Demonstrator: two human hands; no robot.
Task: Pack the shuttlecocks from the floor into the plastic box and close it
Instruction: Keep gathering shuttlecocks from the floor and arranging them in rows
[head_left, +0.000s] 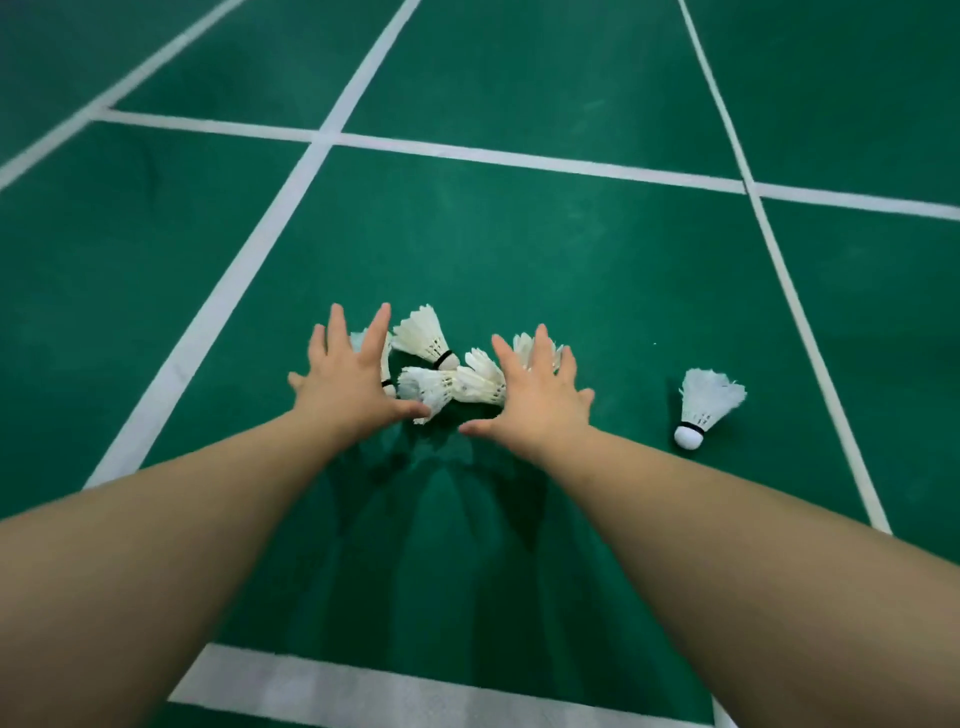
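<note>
Head view: left hand (345, 382), right hand (537, 397) beside shuttlecock pile (431, 343), green floor (571, 260) around

The smooth green sports-court floor (597, 270) is marked with painted white lines (244, 270) that cross into a grid. On the green panel between two long lines lies a huddle of white feathered shuttlecocks (441, 382), on their sides and touching one another, skirts pointing different ways. Some are partly hidden, so their count is unclear. Well apart to the right, near the right-hand line, rests a single white feathered shuttlecock (704, 402) with a black band, its round cork end toward the near side.
</note>
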